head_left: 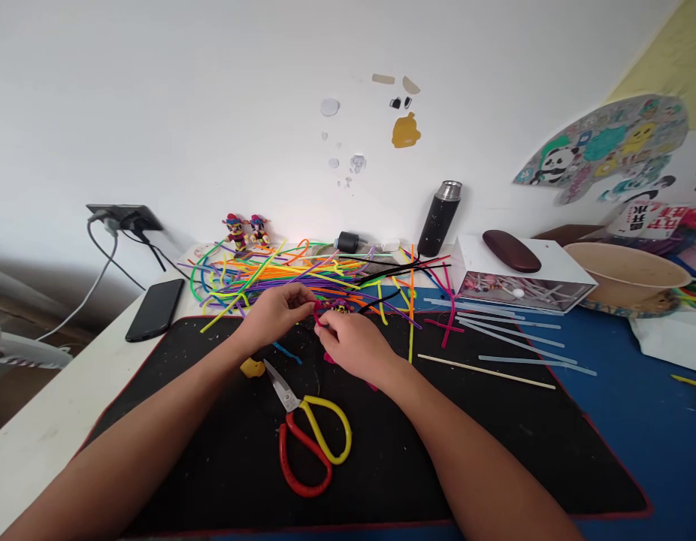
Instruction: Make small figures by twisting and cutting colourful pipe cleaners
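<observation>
My left hand (276, 313) pinches one part of a short magenta pipe cleaner (317, 310) above the middle of the mat. Close beside it, my right hand (356, 344) grips the same piece between thumb and fingers. Just behind the right hand a small figure in yellow, purple and black (341, 306) shows in part; the hand hides the rest. Scissors (292, 403) with one red and one yellow handle lie below my hands, blades partly apart. Near their tips are a yellow piece (252, 367) and a short blue pipe cleaner (287, 352).
A heap of coloured pipe cleaners (280, 278) spreads behind the black mat (213, 466). Two small figures (235, 232) stand by the wall. A phone (155, 309) lies left. Right are a flask (440, 219), a white box (522, 282), glue sticks (517, 342) and a wooden stick (486, 371).
</observation>
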The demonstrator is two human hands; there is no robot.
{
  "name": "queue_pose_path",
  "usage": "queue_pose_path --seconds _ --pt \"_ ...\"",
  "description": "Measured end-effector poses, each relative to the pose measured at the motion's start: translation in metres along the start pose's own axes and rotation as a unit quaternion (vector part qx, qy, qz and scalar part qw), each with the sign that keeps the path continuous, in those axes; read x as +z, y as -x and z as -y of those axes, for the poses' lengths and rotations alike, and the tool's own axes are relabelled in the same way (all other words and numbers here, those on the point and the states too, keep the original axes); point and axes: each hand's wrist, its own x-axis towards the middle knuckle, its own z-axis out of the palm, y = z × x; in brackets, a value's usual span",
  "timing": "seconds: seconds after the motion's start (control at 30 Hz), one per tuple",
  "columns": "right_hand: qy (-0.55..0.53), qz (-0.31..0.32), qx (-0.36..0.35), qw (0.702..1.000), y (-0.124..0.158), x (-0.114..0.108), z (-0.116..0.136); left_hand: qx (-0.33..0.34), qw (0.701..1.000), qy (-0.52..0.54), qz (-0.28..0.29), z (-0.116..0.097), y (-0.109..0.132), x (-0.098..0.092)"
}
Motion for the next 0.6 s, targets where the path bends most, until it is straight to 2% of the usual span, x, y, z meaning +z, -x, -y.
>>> queue_pose_path --seconds 0.1,0.33,0.47,0.6 --pt "0.015 -0.019 -0.005 1.0 0.001 -0.006 0.0 0.012 0.999 -0.005 0.044 -0.001 -0.001 -0.008" --pt "-0.057 -0.072 0.01 0.996 0.0 -0.022 -0.001 -0.01 0.983 0.096 0.156 -0.024 0.005 -0.019" --pt "-0.112 -0.074 0.014 0.991 0.0 -0.021 -0.004 -0.029 0.973 0.134 0.187 -0.032 0.008 -0.017" --pt "-0.174 -0.056 0.034 0.983 0.0 -0.022 -0.004 -0.042 0.967 0.167 0.189 -0.037 0.009 -0.015"
